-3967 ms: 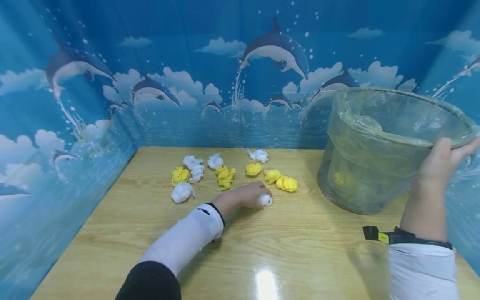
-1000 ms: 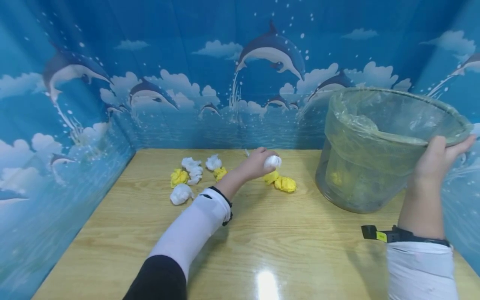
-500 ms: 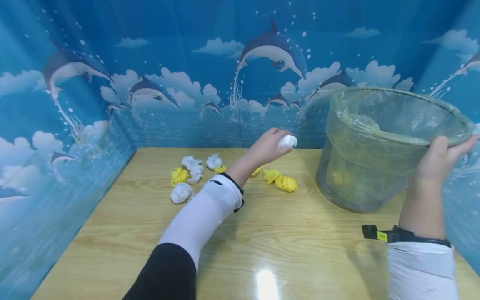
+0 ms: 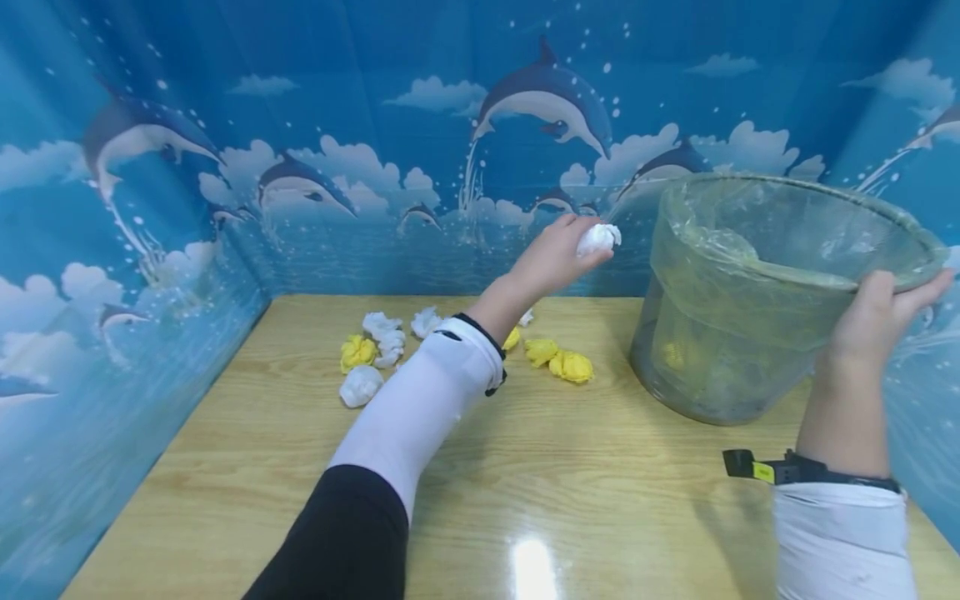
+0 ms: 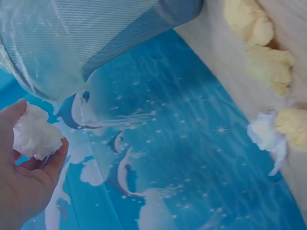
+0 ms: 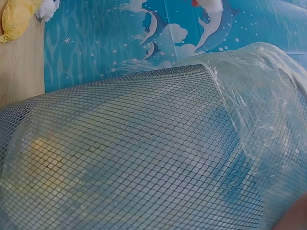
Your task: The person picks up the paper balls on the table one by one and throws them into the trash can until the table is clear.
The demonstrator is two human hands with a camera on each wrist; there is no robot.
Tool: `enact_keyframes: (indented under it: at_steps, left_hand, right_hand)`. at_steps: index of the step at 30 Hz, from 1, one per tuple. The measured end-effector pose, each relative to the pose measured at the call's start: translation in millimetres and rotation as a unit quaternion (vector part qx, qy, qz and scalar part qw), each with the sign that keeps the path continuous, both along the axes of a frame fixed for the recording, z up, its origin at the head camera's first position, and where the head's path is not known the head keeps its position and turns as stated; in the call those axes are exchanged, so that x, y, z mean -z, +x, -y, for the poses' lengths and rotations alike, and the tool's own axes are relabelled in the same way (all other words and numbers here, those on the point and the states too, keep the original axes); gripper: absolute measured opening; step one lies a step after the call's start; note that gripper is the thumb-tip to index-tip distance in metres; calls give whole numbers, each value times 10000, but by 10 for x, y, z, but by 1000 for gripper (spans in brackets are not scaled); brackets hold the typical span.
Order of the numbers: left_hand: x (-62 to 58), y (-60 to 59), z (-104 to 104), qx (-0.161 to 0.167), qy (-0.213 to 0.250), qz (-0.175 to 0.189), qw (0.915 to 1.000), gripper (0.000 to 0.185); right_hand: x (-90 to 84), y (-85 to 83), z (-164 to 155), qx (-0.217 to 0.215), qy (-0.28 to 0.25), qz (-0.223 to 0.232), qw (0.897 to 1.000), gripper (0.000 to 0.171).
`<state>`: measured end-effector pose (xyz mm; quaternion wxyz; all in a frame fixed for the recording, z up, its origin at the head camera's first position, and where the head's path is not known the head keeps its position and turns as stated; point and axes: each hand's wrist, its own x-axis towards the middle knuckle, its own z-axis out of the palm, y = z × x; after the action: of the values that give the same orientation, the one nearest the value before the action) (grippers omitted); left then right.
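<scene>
In the head view my left hand (image 4: 555,254) pinches a crumpled white paper ball (image 4: 598,240) above the table's back edge, left of a mesh wastebasket (image 4: 705,367). The left wrist view shows the same white ball between thumb and fingertips, close to the basket's mouth. A thin, translucent greenish-yellow bag (image 4: 757,308) lines the basket and folds over its rim. My right hand (image 4: 870,325) grips that rim on the near right side, and the basket appears tilted. Something yellow (image 6: 47,160) shows dimly through the mesh in the right wrist view.
Yellow paper balls (image 4: 572,367) lie left of the basket on the wooden table (image 4: 600,483). Further left are more white paper balls (image 4: 362,386) and a yellow paper ball (image 4: 358,353). My left forearm hides part of the group. A dolphin-print curtain (image 4: 420,167) hangs behind.
My left hand picked the white paper ball off the table, then lifted it up and rightward toward the basket's mouth. My right hand and the basket have stayed nearly still.
</scene>
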<state>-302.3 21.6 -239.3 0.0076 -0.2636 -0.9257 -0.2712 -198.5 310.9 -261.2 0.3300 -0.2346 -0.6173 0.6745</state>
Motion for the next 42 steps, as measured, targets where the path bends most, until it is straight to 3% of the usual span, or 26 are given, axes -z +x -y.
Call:
enact_keyframes:
  at_steps: [7,17,24,36,42]
  left_hand:
    - [-252,12,-179,-16,52,10,10000,64]
    - [-554,17,-444,169,49,-281,9995,64]
    - [-657,6,-623,189,418,-205,9987,62]
    - [-756,155,-1067,350,879,-191,9953,58]
    - [-766,214,-1221,362,891,-140,9953,57]
  right_hand:
    - [4,21,12,13,22,-141,9999,69]
    - [-39,27,40,-63,58,-112,9999,69]
    - [10,-25,43,-83,34,-53,9999,70]
    - [20,-15,6,-12,3,-235,9997,70]
    - [-9,3,9,-63,37,-240,9997,69]
